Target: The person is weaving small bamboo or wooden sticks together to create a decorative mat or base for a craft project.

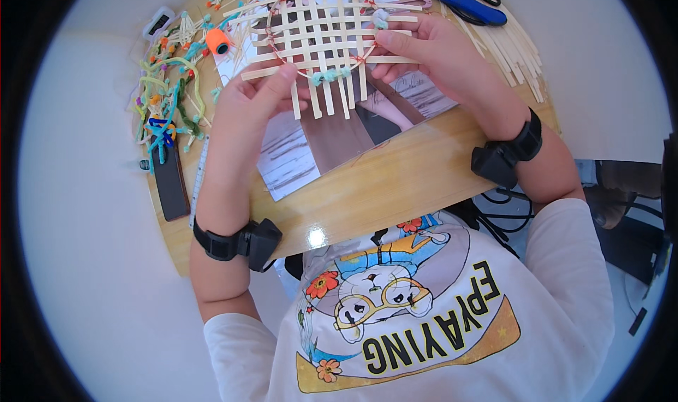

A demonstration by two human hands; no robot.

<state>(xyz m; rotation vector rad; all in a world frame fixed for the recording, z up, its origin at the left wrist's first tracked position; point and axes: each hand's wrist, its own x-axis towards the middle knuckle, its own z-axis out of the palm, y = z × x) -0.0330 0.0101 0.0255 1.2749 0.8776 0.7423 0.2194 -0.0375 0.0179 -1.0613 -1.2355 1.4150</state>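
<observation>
One pale, round-hooped, woven-strip lattice (308, 51) is partly hiding a brown-and-white printed sheet (286, 163) beneath; the left hand (256, 104) and right hand (431, 49) are pinching the lattice's opposite sides, some fingers being hidden behind. The frame is cropping its top.

Pale cream, in an over-and-under check, on the woven lattice (318, 45), with red on its thread bindings (360, 60) and mint green on the fuzzy tufts (330, 75) at the near edge. Orange with a black end on the spool (217, 42) to the left; lime, turquoise, orange and dark blue across the tangled stems (173, 84) farther left. Blue and black on the tool (462, 3) at far right. Honey-yellow on the table (395, 165), grey-and-white streaks and brown bands on the printed sheet (286, 158). Black on both wristbands (526, 139); white on the shirt (565, 261), beneath orange, blue and yellow cartoon print (388, 296).
</observation>
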